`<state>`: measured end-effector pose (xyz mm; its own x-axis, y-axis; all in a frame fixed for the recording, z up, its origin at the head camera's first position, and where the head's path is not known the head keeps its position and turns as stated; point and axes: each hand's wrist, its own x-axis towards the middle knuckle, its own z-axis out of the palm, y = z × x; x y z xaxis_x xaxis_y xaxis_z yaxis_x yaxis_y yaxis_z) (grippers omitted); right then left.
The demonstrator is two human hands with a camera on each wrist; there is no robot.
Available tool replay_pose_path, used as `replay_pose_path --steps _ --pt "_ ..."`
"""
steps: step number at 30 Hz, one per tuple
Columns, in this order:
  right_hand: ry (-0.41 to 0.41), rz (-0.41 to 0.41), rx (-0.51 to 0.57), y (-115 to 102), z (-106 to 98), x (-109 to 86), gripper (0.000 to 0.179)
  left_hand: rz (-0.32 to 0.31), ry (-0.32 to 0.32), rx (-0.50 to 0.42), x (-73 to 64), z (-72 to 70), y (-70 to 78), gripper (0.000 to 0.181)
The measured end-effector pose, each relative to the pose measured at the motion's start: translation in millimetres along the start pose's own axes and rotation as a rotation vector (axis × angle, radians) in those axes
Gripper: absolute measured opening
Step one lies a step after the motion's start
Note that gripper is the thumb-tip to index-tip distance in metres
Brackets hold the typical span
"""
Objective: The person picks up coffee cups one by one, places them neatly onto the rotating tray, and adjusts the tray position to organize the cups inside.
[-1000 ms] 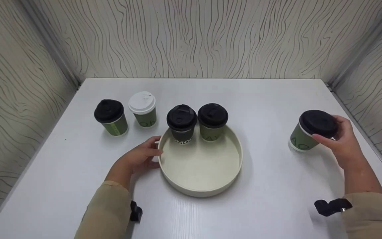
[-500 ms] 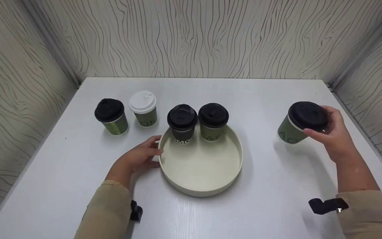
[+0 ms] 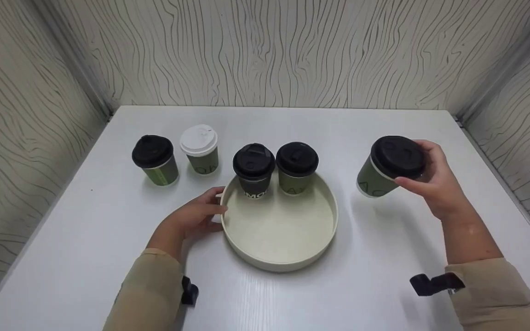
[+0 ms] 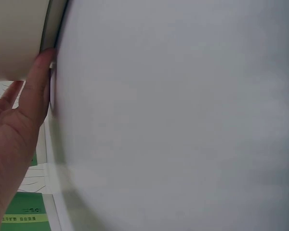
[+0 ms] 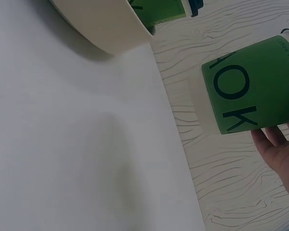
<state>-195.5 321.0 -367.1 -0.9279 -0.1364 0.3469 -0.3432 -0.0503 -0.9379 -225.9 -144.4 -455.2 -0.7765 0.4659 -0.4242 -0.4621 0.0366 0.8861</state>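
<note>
My right hand (image 3: 437,181) grips a green paper coffee cup (image 3: 375,177) with a black lid, high up near the lid. The cup is tilted and held above the table, right of the round cream tray (image 3: 279,239); its large dark letters show in the right wrist view. My left hand (image 3: 196,214) holds the tray's left side, thumb at the rim and fingers along the outer wall. Inside the tray, at its far edge, a dark grey cup (image 3: 253,184) and a green cup (image 3: 295,181), both black-lidded, stand side by side.
On the white table (image 3: 265,299), left of the tray, stand a green cup (image 3: 161,172) with a black lid and another green cup (image 3: 203,163) with a white lid. Wood-patterned panels (image 3: 265,55) enclose the back and both sides.
My right hand has lifted the green cup off the table and carried it left toward the tray. The left hand has stayed at the tray's side.
</note>
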Motion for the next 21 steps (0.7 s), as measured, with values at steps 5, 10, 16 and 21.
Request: replay_pose_path --steps 5,10,16,21 --pt "-0.028 0.0 0.043 -2.4 17.1 3.6 0.072 -0.004 0.004 -0.005 -0.1 0.4 0.8 0.058" --pt "-0.068 -0.012 0.042 -2.2 31.1 5.2 0.073 -0.002 0.006 -0.007 -0.4 0.6 1.4 0.059" --pt "-0.11 -0.018 -0.025 0.1 44.9 5.3 0.074 -0.002 0.018 0.024 -0.3 0.4 1.7 0.058" --pt "-0.141 -0.008 -0.042 2.7 55.8 4.5 0.074 -0.003 0.021 0.05 0.1 -0.3 0.9 0.057"
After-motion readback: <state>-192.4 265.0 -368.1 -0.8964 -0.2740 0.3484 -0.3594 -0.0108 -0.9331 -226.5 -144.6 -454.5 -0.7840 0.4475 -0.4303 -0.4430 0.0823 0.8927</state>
